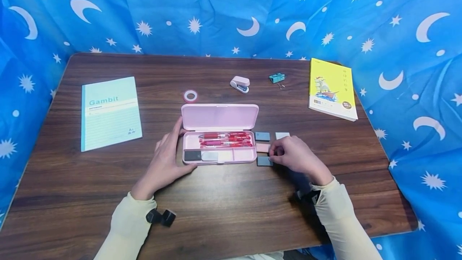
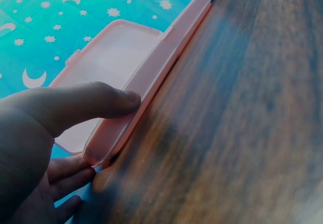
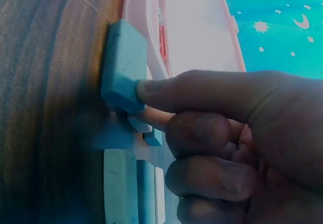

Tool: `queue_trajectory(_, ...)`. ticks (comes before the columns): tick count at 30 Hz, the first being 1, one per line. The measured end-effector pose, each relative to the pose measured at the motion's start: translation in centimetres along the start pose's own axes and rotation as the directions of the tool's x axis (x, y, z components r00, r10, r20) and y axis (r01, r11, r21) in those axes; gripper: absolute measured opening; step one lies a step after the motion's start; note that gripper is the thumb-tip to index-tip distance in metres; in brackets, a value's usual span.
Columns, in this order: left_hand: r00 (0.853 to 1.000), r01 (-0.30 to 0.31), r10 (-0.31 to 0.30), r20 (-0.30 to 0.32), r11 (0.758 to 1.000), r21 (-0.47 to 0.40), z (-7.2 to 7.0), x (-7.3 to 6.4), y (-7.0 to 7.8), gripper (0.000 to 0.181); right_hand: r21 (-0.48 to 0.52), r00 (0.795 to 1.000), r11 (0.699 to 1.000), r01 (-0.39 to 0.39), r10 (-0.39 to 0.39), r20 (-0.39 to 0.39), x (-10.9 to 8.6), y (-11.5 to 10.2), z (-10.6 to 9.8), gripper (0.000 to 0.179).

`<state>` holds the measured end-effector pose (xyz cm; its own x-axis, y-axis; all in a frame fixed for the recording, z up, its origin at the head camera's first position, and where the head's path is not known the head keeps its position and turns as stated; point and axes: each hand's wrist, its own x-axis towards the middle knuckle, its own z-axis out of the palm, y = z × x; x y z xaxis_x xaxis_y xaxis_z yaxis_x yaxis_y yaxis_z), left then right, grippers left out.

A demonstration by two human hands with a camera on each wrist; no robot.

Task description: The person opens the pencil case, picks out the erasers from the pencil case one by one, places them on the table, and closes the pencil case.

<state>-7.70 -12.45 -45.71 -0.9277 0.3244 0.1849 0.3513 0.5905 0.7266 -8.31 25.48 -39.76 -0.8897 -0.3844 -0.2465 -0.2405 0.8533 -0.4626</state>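
A pink pencil case (image 1: 218, 116) lies with its lid raised. Red pens (image 1: 225, 139) fill its back section, and a black eraser (image 1: 192, 155), a greyish one and a white one sit in the front row. My left hand (image 1: 164, 161) holds the case's left end, its thumb (image 2: 118, 102) against the front wall. Just right of the case, my right hand (image 1: 294, 155) pinches a blue-grey eraser (image 3: 123, 65) between thumb and forefinger. Near these fingers lie a pink eraser (image 1: 262, 147), another blue-grey eraser (image 1: 262, 136) and a white eraser (image 1: 282, 135), partly covered by the hand.
Behind the case are a roll of tape (image 1: 190, 96), a small stapler (image 1: 240, 84) and a teal binder clip (image 1: 277, 78). A light green notebook (image 1: 112, 115) lies at left, a yellow book (image 1: 332, 87) at back right. A patterned blue curtain (image 1: 202, 7) surrounds the wooden table.
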Motion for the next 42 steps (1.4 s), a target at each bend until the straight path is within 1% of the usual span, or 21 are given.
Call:
queue_trajectory(8,1.000,-0.001,0.001,-0.003,1.000,0.005,0.0,0.0,0.0,0.136,-0.081,0.997,0.997,-0.021,0.014,-0.076,0.0,-0.6,0.3,0.010)
queue_trajectory(11,1.000,0.004,-0.004,0.000,1.000,0.006,0.0,0.0,0.0,0.136,-0.082,0.990,0.997,-0.010,-0.002,-0.141,0.1,-1.7,0.1,0.010)
queue_trajectory(14,1.000,0.010,-0.010,0.003,1.000,0.008,-0.1,0.0,-0.1,0.135,-0.063,0.973,0.997,0.049,-0.062,-0.221,0.4,-3.5,0.2,0.008)
queue_trajectory(17,1.000,0.014,-0.014,0.004,1.000,0.009,-0.1,0.0,-0.1,0.135,-0.063,0.950,0.988,0.140,-0.152,-0.272,1.2,-5.7,1.4,0.006)
queue_trajectory(19,1.000,0.014,-0.014,0.003,1.000,0.011,-0.1,0.0,-0.1,0.135,-0.076,0.940,0.980,0.186,-0.200,-0.276,1.9,-7.0,2.5,0.009)
queue_trajectory(21,1.000,0.014,-0.014,0.005,1.000,0.012,-0.1,0.0,-0.1,0.135,-0.087,0.935,0.972,0.219,-0.234,-0.267,2.7,-8.0,3.6,0.011)
queue_trajectory(23,1.000,0.011,-0.011,0.006,1.000,0.014,-0.1,0.0,-0.1,0.135,-0.097,0.934,0.969,0.228,-0.246,-0.260,3.4,-8.8,4.6,0.011)
queue_trajectory(26,1.000,0.006,-0.006,0.011,1.000,0.019,-0.1,0.0,-0.1,0.136,-0.112,0.936,0.968,0.224,-0.246,-0.252,4.1,-9.5,5.4,0.008)
queue_trajectory(31,1.000,0.004,-0.005,0.019,1.000,0.026,-0.1,0.0,0.0,0.135,-0.143,0.944,0.965,0.218,-0.246,-0.219,4.6,-9.9,6.0,0.009)
queue_trajectory(35,1.000,0.003,-0.003,0.019,1.000,0.021,-0.1,0.1,0.1,0.136,-0.152,0.940,0.961,0.231,-0.261,-0.220,4.8,-10.0,6.2,0.010)
queue_trajectory(38,1.000,-0.001,0.001,0.013,1.000,0.017,-0.1,0.1,0.0,0.136,-0.129,0.938,0.965,0.230,-0.255,-0.236,4.9,-10.1,6.3,0.008)
queue_trajectory(42,1.000,0.007,-0.007,0.012,1.000,0.012,-0.1,0.1,-0.1,0.135,-0.077,0.945,0.973,0.215,-0.228,-0.237,5.2,-10.2,6.4,0.007)
